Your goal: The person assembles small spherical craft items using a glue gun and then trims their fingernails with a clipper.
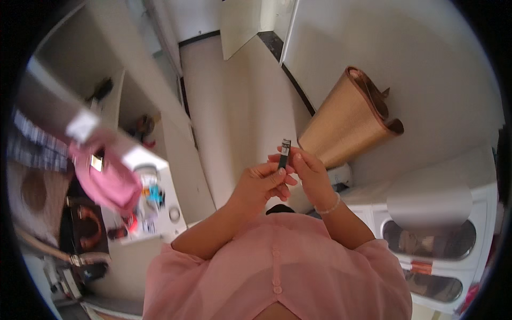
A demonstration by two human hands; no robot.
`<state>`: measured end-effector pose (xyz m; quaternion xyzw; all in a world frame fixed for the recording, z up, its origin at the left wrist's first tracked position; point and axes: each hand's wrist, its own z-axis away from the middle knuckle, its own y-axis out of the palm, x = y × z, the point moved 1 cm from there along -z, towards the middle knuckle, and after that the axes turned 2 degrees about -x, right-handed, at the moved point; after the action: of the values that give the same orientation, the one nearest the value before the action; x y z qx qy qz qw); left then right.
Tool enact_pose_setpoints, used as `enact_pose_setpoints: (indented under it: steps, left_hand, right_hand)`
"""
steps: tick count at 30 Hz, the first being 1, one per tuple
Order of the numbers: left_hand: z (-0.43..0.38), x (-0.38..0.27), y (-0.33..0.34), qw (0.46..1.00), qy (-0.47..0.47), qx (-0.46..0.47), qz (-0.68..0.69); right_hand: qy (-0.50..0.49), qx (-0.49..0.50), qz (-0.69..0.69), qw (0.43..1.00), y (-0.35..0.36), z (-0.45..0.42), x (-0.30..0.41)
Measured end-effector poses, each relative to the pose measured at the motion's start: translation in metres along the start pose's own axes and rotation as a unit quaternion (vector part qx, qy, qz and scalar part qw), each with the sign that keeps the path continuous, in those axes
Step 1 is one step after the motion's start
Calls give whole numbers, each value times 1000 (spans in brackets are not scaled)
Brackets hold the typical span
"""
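Note:
Held upright in front of my chest is a small slim nail clipper (285, 154), dark along its lower part and silvery at the upper end. My left hand (260, 184) grips its lower end between thumb and fingers. Close against its right side is my right hand (312, 168), with a beaded bracelet at the wrist. Some right fingertips reach behind the clipper, and whether they grip it is hard to see.
A rolled golden-brown mat (348, 124) leans at the right wall. Below it stands a white cabinet (360, 200) with dark oval windows. At left, a pink bag (106, 176) hangs by a white shelf (174, 192) bearing small items. A door (240, 28) stands at the far end of the floor (240, 104).

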<state>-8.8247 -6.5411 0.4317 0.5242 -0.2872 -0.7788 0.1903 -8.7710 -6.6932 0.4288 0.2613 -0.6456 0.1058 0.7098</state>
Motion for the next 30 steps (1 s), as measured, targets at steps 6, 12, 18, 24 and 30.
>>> enact_pose_setpoints:
  steps: [6, 12, 18, 24, 30]
  left_hand:
    - [-188, -86, -10, 965, 41, -32, -256]
    - [-359, -189, -36, 941, 1, -116, -317]
    - [-479, -303, -65, 909, 55, -194, -365]
    - [-599, -376, -180, 912, 32, -272, -304]
    - [-743, -514, -278, 868, 40, -350, -351]
  right_hand:
    - [27, 12, 1, 1000, -81, -168, 18]
    - [46, 159, 48, 985, -163, -367, 42]
    - [53, 291, 96, 950, -198, -569, 86]
    - [159, 251, 78, 951, -239, -748, 65]
    - [234, 27, -17, 972, -319, -921, 70]
